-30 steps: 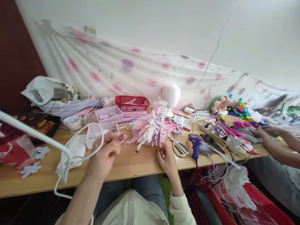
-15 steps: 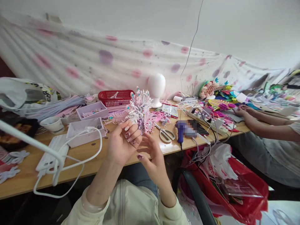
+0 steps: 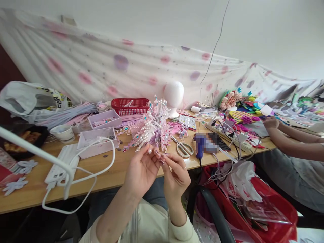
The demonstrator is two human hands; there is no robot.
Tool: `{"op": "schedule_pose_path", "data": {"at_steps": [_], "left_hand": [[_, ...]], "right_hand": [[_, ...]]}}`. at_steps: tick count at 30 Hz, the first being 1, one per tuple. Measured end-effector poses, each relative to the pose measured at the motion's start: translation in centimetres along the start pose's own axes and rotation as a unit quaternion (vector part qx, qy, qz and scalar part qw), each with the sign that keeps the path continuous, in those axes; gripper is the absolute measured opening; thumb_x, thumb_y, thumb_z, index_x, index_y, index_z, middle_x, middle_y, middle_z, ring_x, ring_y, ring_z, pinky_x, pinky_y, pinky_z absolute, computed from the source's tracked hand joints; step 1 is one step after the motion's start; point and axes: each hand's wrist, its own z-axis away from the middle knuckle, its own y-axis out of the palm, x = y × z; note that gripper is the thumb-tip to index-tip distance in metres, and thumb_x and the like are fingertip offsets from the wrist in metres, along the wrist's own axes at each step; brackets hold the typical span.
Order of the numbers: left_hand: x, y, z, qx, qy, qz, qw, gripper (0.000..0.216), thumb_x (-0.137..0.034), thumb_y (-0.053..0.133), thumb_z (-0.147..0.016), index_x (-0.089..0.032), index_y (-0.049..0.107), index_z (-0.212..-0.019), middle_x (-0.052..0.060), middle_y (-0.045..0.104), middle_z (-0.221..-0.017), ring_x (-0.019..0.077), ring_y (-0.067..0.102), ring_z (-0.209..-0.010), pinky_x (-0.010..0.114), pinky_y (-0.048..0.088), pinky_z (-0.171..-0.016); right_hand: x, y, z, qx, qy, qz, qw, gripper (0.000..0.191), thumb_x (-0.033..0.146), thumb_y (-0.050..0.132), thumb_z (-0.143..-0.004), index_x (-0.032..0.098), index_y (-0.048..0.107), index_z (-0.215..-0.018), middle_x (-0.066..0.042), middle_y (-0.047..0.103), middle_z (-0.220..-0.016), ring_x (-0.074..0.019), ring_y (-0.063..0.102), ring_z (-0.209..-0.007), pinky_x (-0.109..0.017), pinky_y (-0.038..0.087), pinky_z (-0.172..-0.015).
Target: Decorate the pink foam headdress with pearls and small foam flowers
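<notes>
My left hand (image 3: 142, 171) is turned palm up, its fingers curled and pressed together at the tips. The fingertips of my right hand (image 3: 176, 173), which has a ring on one finger, meet them in a pinch. Whatever may be between the fingers is too small to make out. Just beyond the fingertips stands a pink and white beaded headdress (image 3: 152, 130) with pearl sprays and coloured gems. Scissors (image 3: 184, 149) with pale handles lie to its right, and a purple glue gun (image 3: 200, 145), partly blurred, lies beyond them.
White boxes of beads (image 3: 97, 144) and a white power strip (image 3: 62, 162) with a looping cable lie left. Behind are a red basket (image 3: 130, 105) and a white foam head (image 3: 173, 96). A chair armrest (image 3: 212, 209) and red bag (image 3: 280, 199) are right, near another person's arms (image 3: 291, 135).
My right hand has closed from spread fingers into a pinch against my left fingertips. Both hands have come down slightly from the headdress, and the view has shifted a little left.
</notes>
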Motion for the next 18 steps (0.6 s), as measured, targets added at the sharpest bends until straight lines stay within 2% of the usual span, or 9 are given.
{"op": "schedule_pose_path", "data": {"at_steps": [3, 6, 9, 10, 14, 16, 18], "left_hand": [[0.2, 0.0, 0.4, 0.0, -0.027, 0.011, 1.0, 0.028, -0.015, 0.051, -0.094, -0.015, 0.062, -0.069, 0.002, 0.065, -0.067, 0.0099, 0.064, -0.063, 0.022, 0.06, -0.067], [0.5, -0.1, 0.6, 0.0, -0.045, 0.016, 0.999, 0.025, -0.014, 0.055, -0.094, -0.014, 0.066, -0.07, 0.003, 0.068, -0.068, 0.0108, 0.067, -0.065, 0.023, 0.062, -0.07], [0.7, -0.7, 0.5, -0.005, -0.032, 0.006, 0.999, 0.01, -0.011, 0.071, -0.083, -0.013, 0.07, -0.073, 0.003, 0.071, -0.072, 0.0111, 0.069, -0.068, 0.023, 0.063, -0.071], [0.8, -1.0, 0.4, -0.004, -0.025, 0.003, 1.0, 0.008, -0.011, 0.079, -0.076, -0.012, 0.071, -0.074, 0.002, 0.072, -0.073, 0.0108, 0.07, -0.069, 0.022, 0.062, -0.071], [0.9, -2.2, 0.1, 0.0, -0.033, -0.011, 0.999, 0.035, -0.014, 0.097, -0.047, -0.014, 0.071, -0.07, 0.0, 0.072, -0.07, 0.0105, 0.067, -0.063, 0.023, 0.062, -0.067], [0.9, -2.6, 0.0, -0.004, -0.038, -0.018, 0.999, 0.038, -0.017, 0.099, -0.044, -0.015, 0.07, -0.068, 0.001, 0.071, -0.069, 0.0114, 0.066, -0.063, 0.026, 0.062, -0.068], [1.0, -2.8, 0.0, 0.004, -0.049, -0.029, 0.998, 0.037, -0.02, 0.099, -0.046, -0.016, 0.069, -0.068, 0.001, 0.071, -0.07, 0.0128, 0.066, -0.066, 0.028, 0.062, -0.072]], "right_hand": [[0.2, 0.2, 0.5, -0.025, 0.052, -0.058, 0.997, 0.015, 0.024, 0.073, -0.087, 0.033, 0.08, -0.095, -0.002, 0.073, -0.089, -0.0195, 0.068, -0.084, -0.035, 0.057, -0.073], [0.4, 0.5, 0.5, -0.064, 0.135, -0.141, 0.979, 0.009, 0.033, 0.072, -0.087, 0.029, 0.08, -0.086, -0.003, 0.069, -0.083, -0.0172, 0.064, -0.075, -0.03, 0.052, -0.063], [0.6, 0.4, 0.1, -0.082, 0.198, -0.177, 0.961, 0.015, 0.038, 0.074, -0.084, 0.025, 0.078, -0.078, -0.002, 0.064, -0.072, -0.0132, 0.057, -0.063, -0.026, 0.047, -0.057], [0.7, 0.2, 0.0, -0.081, 0.2, -0.169, 0.962, 0.016, 0.039, 0.075, -0.083, 0.024, 0.078, -0.077, -0.001, 0.062, -0.07, -0.0127, 0.055, -0.062, -0.026, 0.047, -0.057], [1.0, -0.6, -0.9, -0.092, 0.147, -0.118, 0.978, 0.013, 0.035, 0.078, -0.08, 0.023, 0.079, -0.078, -0.002, 0.063, -0.077, -0.0139, 0.058, -0.07, -0.029, 0.049, -0.064], [1.2, -1.2, -1.4, -0.078, 0.114, -0.107, 0.985, 0.004, 0.029, 0.078, -0.081, 0.025, 0.08, -0.082, -0.002, 0.065, -0.082, -0.0148, 0.061, -0.077, -0.03, 0.05, -0.069], [1.5, -1.6, -1.9, -0.035, 0.089, -0.096, 0.991, 0.008, 0.022, 0.078, -0.081, 0.029, 0.081, -0.086, -0.002, 0.065, -0.087, -0.0157, 0.062, -0.085, -0.03, 0.051, -0.074]]}}
